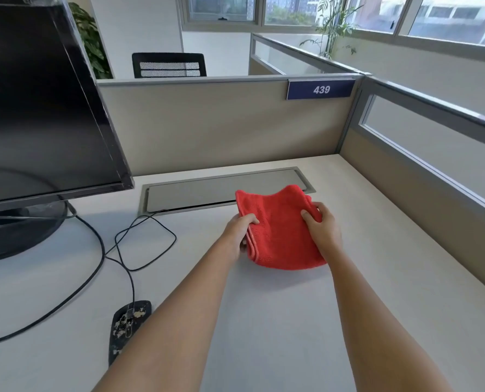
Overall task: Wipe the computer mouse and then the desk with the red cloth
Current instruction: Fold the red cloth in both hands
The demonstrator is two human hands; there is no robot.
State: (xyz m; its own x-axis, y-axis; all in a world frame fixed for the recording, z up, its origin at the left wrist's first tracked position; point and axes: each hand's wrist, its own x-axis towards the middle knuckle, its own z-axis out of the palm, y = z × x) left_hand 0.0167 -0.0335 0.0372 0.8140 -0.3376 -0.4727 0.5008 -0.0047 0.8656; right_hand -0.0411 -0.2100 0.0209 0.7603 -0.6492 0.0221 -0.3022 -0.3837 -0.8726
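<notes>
Head view shows both hands gripping the red cloth (pixel 280 230) above the desk (pixel 278 321). The left hand (pixel 238 233) pinches the cloth's left folded edge, thumb on top and fingers underneath. The right hand (pixel 322 227) clamps the right edge, thumb pressed on the upper face and fingers wrapped behind. The cloth is folded into several layers; its near edge appears to rest on or just above the desk surface, and its far edge stands raised between the hands.

Status of the task:

1. Mouse: not yet wiped. The mouse (pixel 128 323) lies near the person, to the left of the left forearm and well apart from both hands. Pale crumb-like debris covers its top. The forearm hides part of its right side.
2. Desk: judged not yet wiped. No debris is visible on the surface around the hands, so wiping there cannot be confirmed either way.
3. Cloth: in hand and folded, judged ready for use.

Remaining work: carry the cloth back and to the left to the mouse, wipe off the debris, then wipe the desk.

Note: the mouse cable (pixel 139 239) loops across the desk to the left of the left hand and can snag during wiping. The monitor (pixel 37 108) stands further left.
</notes>
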